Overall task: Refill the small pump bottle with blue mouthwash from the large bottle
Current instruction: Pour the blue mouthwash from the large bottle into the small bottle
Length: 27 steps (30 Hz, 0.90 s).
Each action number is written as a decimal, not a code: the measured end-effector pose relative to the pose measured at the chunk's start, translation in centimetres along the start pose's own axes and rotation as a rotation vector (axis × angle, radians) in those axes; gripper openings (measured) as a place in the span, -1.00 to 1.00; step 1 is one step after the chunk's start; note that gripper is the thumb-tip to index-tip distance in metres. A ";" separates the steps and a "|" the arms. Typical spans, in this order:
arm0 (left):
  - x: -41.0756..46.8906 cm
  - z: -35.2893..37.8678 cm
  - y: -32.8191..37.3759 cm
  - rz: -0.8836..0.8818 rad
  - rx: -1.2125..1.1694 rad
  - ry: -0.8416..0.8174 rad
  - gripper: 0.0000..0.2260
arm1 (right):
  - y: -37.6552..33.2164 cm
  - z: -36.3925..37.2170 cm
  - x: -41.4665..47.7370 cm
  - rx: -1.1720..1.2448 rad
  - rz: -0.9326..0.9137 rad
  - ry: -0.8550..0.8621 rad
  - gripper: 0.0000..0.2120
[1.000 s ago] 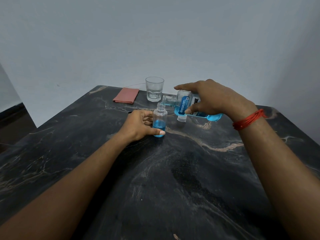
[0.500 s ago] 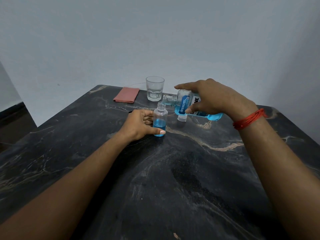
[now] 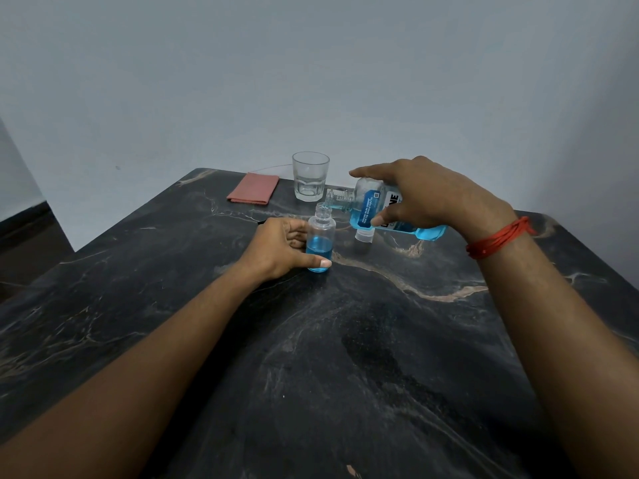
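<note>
The small clear bottle (image 3: 321, 242) stands upright on the dark marble table (image 3: 311, 357), uncapped and about half full of blue liquid. My left hand (image 3: 283, 248) grips its lower part from the left. My right hand (image 3: 425, 195) holds the large mouthwash bottle (image 3: 373, 209) tipped on its side, its open neck just above the small bottle's mouth. Blue liquid sits in the large bottle's lower side. A white cap (image 3: 364, 235) stands on the table under the large bottle.
An empty drinking glass (image 3: 310, 176) stands at the table's far edge, with a folded pink cloth (image 3: 253, 192) to its left. A grey wall rises right behind the table. A thin dark object (image 3: 261, 221) peeks out behind my left hand.
The blue level in the small bottle has risen a little. Both hands and both bottles have stayed in nearly the same place.
</note>
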<state>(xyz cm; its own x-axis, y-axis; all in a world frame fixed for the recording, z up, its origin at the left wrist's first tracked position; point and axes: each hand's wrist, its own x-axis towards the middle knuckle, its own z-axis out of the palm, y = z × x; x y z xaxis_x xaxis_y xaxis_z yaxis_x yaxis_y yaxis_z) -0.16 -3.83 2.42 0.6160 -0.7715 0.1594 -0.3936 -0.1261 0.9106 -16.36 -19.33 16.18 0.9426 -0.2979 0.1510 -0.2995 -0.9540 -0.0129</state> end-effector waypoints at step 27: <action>-0.2 0.1 0.1 0.019 0.016 0.011 -0.45 | 0.0 -0.2 0.0 -0.015 -0.007 -0.003 -0.21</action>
<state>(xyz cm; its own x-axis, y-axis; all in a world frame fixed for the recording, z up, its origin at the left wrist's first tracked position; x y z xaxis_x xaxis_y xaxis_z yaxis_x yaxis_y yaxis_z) -0.37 -3.78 2.45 0.6159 -0.7667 0.1811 -0.4163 -0.1216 0.9011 -16.40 -19.36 16.34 0.9450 -0.2917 0.1480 -0.2954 -0.9554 0.0032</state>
